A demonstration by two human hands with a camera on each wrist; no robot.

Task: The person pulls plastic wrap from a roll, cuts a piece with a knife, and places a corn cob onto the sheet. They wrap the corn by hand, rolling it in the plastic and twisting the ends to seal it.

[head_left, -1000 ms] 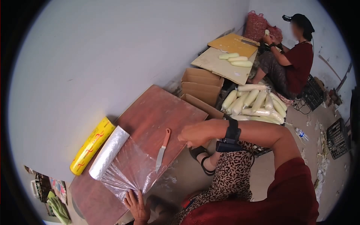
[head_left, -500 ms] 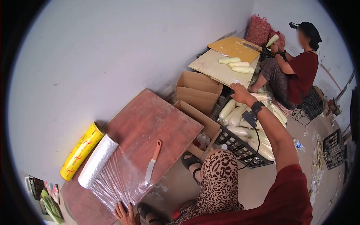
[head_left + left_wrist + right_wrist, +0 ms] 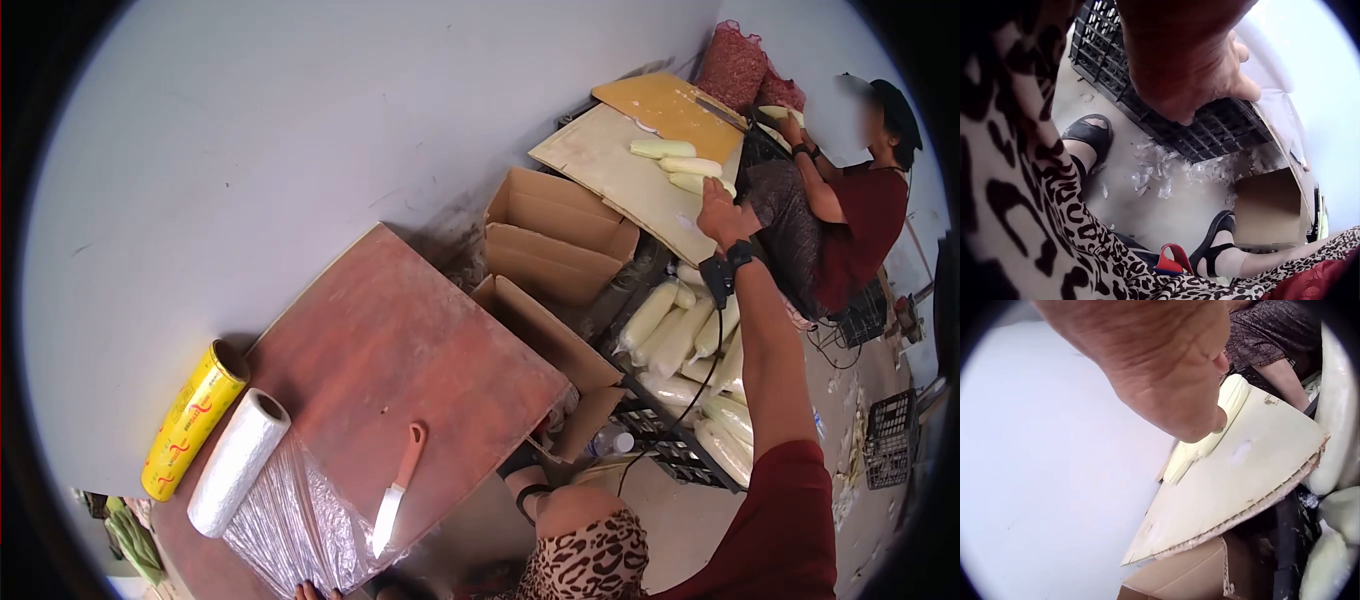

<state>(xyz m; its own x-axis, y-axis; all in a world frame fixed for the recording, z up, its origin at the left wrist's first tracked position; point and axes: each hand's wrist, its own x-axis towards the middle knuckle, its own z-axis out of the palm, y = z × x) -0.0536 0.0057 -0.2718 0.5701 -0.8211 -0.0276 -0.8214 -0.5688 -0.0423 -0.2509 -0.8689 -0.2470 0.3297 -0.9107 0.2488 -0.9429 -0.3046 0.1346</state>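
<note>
At the bottom edge of the head view, the fingertips of my left hand (image 3: 316,592) rest on the loose end of clear plastic film (image 3: 300,510), pulled out from its roll (image 3: 238,465). In the left wrist view the hand's fingers reach to the film at the table edge. My right hand (image 3: 722,215) is stretched out over the pale board (image 3: 600,165), its fingertips at the nearest of several long, pale yellow-green vegetables (image 3: 695,167). From the right wrist, thumb and fingers overlap one vegetable (image 3: 1194,453). A knife (image 3: 402,485) with an orange handle lies beside the film.
A yellow roll (image 3: 190,425) stands by the wall. Between the reddish table (image 3: 400,330) and a black crate (image 3: 690,450) of film-wrapped vegetables sit cardboard boxes (image 3: 560,240). Another person (image 3: 860,230) sits past the board, near red mesh bags (image 3: 730,65). A bottle (image 3: 610,440) stands by the crate.
My right hand has swung from beside the table, over the crate, to the vegetables on the board. The left hand stays on the film while the head view has shifted.
</note>
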